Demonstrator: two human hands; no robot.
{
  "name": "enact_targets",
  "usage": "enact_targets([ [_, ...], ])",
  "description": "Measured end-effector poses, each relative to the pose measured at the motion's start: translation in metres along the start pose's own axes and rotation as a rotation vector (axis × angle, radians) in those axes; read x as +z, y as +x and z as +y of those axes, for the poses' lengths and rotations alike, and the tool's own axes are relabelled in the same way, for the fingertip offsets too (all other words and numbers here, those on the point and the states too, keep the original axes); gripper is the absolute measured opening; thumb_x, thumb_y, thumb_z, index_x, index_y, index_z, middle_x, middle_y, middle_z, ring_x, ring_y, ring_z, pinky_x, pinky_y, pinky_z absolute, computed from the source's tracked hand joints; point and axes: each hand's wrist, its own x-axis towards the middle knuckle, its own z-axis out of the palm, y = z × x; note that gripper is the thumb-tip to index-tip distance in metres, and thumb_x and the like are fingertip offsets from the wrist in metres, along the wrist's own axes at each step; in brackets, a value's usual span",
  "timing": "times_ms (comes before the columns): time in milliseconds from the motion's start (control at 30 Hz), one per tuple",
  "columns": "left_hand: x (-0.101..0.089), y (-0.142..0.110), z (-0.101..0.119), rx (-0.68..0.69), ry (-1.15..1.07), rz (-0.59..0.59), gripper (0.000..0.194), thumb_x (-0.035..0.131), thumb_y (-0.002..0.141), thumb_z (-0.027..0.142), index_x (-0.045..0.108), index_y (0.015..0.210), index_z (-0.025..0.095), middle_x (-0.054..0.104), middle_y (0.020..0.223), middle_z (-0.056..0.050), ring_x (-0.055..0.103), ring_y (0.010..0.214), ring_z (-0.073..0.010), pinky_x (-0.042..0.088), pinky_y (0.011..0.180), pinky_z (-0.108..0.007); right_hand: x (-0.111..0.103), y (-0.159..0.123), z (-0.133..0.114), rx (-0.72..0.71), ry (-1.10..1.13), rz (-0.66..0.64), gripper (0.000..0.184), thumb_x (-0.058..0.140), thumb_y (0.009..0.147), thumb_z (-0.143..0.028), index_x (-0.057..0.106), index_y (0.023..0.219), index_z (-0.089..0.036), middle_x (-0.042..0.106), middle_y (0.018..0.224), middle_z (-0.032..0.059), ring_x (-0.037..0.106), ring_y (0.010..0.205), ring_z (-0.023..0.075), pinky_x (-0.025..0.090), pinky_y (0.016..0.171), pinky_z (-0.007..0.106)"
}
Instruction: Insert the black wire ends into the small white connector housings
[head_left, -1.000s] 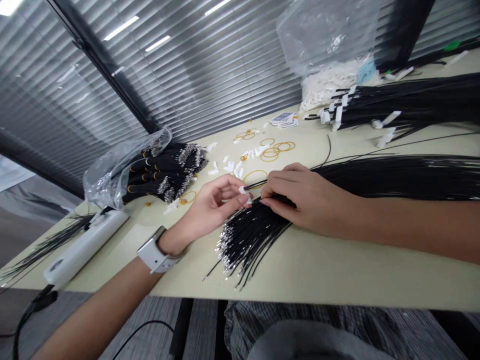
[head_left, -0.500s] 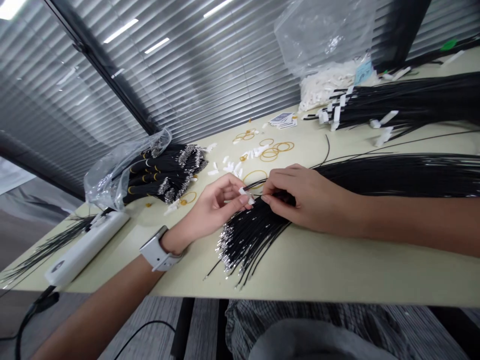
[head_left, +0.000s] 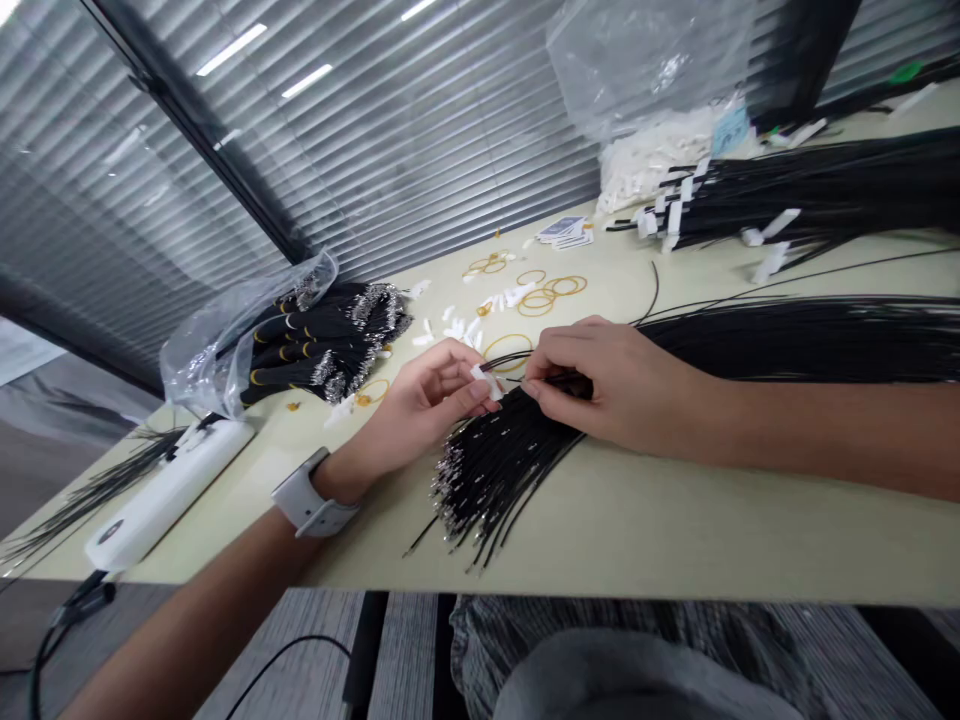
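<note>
My left hand (head_left: 431, 400) is closed in a firm grip on a small white plastic connector (head_left: 486, 381), and my right hand (head_left: 600, 385) pinches a thin black wire (head_left: 551, 380) just beside it. I judge the step is fitting wire into connector, so next the wire end needs lining up. A crimped wire bundle (head_left: 487, 480) lies below on the tabletop (head_left: 637, 530), with rubber bands (head_left: 562, 290) farther away.

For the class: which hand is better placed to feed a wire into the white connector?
Probably the right hand: it pinches a black wire just beside the white connector, while the left hand is occupied gripping that connector.
</note>
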Motion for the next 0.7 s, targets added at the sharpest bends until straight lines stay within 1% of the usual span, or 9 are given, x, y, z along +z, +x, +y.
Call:
enact_targets([
  [233, 0.0003, -0.0005, 0.0012, -0.026, -0.017, 0.012, 0.01, 0.055, 0.083, 0.019, 0.048, 0.089, 0.015, 0.057, 0.079, -0.001, 0.058, 0.075, -0.0074, 0.049, 0.069, -0.017, -0.0026, -0.0003, -0.0014, -0.008, 0.004, 0.03, 0.012, 0.048, 0.08, -0.018, 0.055, 0.071, -0.014, 0.054, 0.065, -0.0029, 0.047, 0.059, 0.0071, 0.036, 0.063, 0.022],
  [467, -0.0001, -0.0018, 0.0038, -0.045, -0.011, 0.012, 0.009, 0.055, 0.083, 0.019, 0.048, 0.089, 0.016, 0.057, 0.08, -0.001, 0.058, 0.076, -0.0082, 0.05, 0.071, -0.018, -0.0021, 0.0003, 0.0001, -0.013, -0.009, 0.03, 0.011, 0.049, 0.079, -0.018, 0.056, 0.072, -0.014, 0.055, 0.066, -0.003, 0.047, 0.06, 0.0069, 0.036, 0.063, 0.022],
  [700, -0.0001, -0.002, 0.0036, -0.041, -0.015, 0.006, 0.009, 0.055, 0.083, 0.019, 0.049, 0.089, 0.016, 0.056, 0.081, -0.001, 0.059, 0.077, -0.0077, 0.05, 0.071, -0.017, -0.0027, 0.0009, -0.0018, -0.006, -0.006, 0.051, 0.011, 0.049, 0.079, -0.018, 0.055, 0.071, -0.014, 0.055, 0.067, -0.0024, 0.048, 0.061, 0.0071, 0.036, 0.063, 0.022],
])
